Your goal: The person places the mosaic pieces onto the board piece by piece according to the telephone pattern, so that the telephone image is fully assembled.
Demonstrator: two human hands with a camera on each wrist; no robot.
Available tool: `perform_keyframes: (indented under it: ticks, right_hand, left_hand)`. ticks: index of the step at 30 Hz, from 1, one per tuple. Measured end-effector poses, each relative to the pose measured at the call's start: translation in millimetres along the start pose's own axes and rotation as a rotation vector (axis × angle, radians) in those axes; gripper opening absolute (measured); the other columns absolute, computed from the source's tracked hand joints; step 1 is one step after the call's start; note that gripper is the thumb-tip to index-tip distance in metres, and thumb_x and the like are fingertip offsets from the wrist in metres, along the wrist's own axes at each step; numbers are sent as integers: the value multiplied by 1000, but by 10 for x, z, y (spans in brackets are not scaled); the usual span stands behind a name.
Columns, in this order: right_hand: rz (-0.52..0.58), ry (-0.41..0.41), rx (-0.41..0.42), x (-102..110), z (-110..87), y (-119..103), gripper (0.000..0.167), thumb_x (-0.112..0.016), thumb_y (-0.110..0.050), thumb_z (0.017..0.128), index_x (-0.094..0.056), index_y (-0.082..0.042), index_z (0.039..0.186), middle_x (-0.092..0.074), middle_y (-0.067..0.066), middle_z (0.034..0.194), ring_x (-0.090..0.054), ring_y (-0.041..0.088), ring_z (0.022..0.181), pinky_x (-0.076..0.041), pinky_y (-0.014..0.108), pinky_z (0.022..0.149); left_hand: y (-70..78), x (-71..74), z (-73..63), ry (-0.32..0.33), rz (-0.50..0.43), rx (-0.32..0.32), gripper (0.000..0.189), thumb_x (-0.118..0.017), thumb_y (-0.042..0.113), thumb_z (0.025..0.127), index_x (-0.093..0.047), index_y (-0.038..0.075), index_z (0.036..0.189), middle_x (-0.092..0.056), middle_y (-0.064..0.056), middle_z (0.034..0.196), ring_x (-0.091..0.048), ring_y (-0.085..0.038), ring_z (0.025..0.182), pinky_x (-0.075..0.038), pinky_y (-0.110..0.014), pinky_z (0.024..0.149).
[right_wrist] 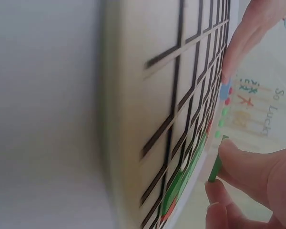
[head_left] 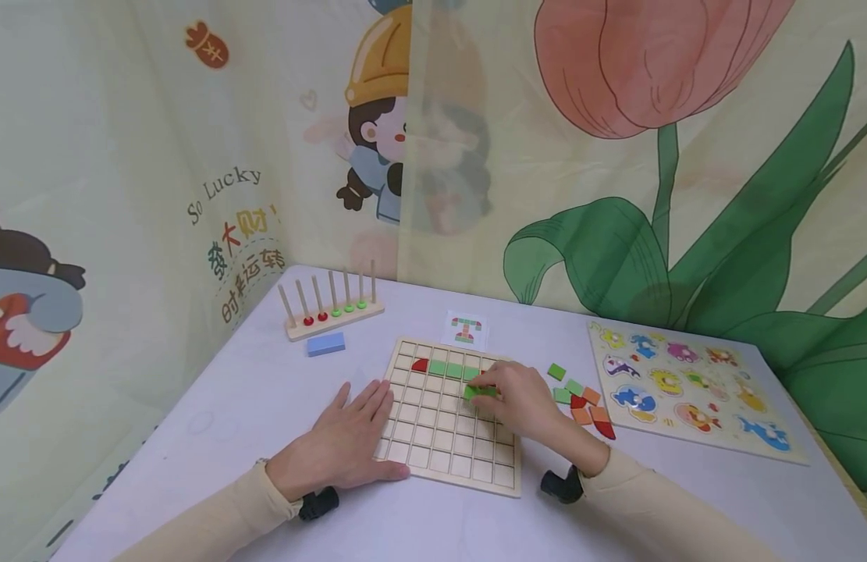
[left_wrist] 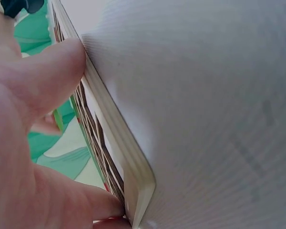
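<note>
Green tile (head_left: 473, 393) above board (head_left: 440, 439), inside edges

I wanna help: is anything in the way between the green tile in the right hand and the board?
Nothing visible: the right hand pinches the green tile above the board, with open space between. The left hand rests aside at the board's left edge.

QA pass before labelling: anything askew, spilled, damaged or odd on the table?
Nothing plainly spilled or damaged. Only the loose tiles right of the board look untidy: bunched at mixed angles, unlike the neat row near the board's far edge.
</note>
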State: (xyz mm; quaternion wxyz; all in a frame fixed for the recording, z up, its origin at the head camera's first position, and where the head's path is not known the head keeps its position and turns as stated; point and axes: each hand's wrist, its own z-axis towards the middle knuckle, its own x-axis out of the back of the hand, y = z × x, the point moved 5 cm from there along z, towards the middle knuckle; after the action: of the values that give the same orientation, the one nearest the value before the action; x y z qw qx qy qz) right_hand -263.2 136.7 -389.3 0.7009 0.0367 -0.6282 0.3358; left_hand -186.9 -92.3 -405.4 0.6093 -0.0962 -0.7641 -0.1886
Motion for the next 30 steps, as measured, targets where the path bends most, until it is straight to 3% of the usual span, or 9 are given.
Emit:
perform_keyframes:
  ticks: [4, 12, 20, 25, 30]
  right_hand:
    - [-15, 17, 75, -72, 161, -173, 22, -86, -20, 83, -83, -15, 104, -77, -1, 91, -63, 11, 75, -39, 20, 57]
    - [-54, -20, 152, -223, 412, -393, 19, -84, -25, 85, -84, -17, 102, -79, -2, 90, -57, 6, 68, -37, 20, 52]
    - [-80, -57, 141, -287, 606, -515, 18, -83, -26, 87, -84, -18, 103, -81, -2, 94, -57, 7, 65, -35, 24, 50]
    - [-105, -62, 137, -339, 678, -540, 17, -82, -26, 87, -84, -19, 102, -81, -2, 98, -71, 12, 81, -44, 25, 59]
    - [-123, -80, 115, -394, 718, -543, 19, -82, -26, 88, -83, -17, 105, -81, 0, 102, -74, 17, 90, -47, 28, 63]
  left_hand:
    - [-1, -6, 0, -2, 9, 3, 110, -62, 75, 86, -33, -4, 158, -27, -19, 169, -24, -34, 159, -17, -62, 126]
    - [-9, -9, 1, -7, 31, 10, 111, -61, 77, 86, -33, -3, 158, -27, -18, 169, -24, -33, 159, -18, -62, 126]
    - [-15, -21, -6, -7, 40, 6, 110, -58, 77, 87, -33, -3, 158, -27, -18, 169, -24, -32, 159, -18, -62, 126]
    - [-5, -16, -6, -9, 49, 5, 110, -57, 78, 87, -33, -3, 158, -27, -18, 169, -24, -32, 159, -18, -62, 126]
    - [5, -1, -4, -11, 57, 9, 109, -58, 78, 87, -33, -2, 158, -27, -17, 170, -24, -31, 159, -18, -61, 126]
